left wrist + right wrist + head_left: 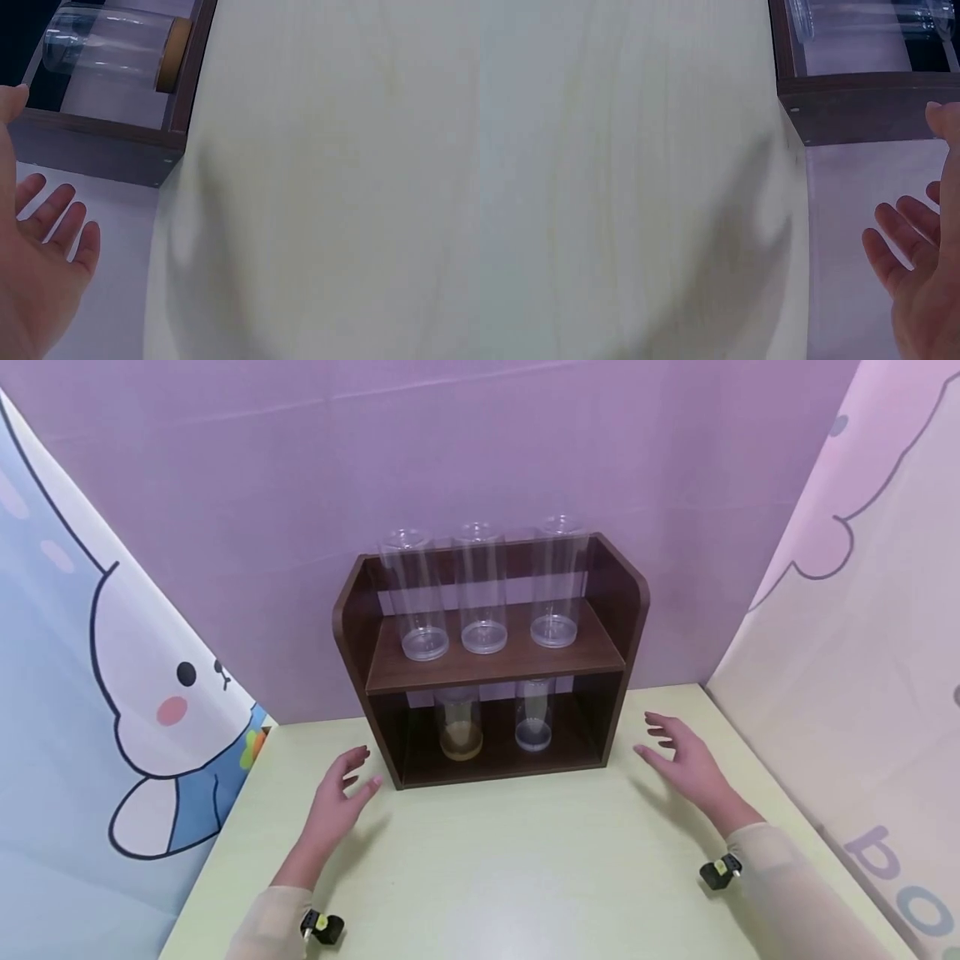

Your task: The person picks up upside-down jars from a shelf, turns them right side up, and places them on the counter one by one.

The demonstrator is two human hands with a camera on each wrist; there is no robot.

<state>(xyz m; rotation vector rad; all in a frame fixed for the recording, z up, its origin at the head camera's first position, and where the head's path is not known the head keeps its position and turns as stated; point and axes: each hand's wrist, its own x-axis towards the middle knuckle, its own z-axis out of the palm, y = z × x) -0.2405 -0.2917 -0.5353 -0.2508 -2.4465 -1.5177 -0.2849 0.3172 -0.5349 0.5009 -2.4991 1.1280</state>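
Note:
A dark brown two-tier wooden shelf (495, 677) stands on the table between both hands. My left hand (335, 802) is beside its left side, fingers spread and loosely bent, holding nothing. On the other side my right hand (690, 764) hovers off the right panel, likewise holding nothing. Three tall clear cylinders stand on the upper tier: left (424, 643), middle (483, 637) and right (553, 631). Below them are a clear jar with a tan disc at its bottom (174, 56) and a smaller clear cylinder (533, 733).
The pale table (495, 860) extends in front of the shelf. A purple cloth (495, 443) hangs behind it. Printed panels flank the table, with a rabbit cartoon (172, 652) at left and lettering (900, 881) at right.

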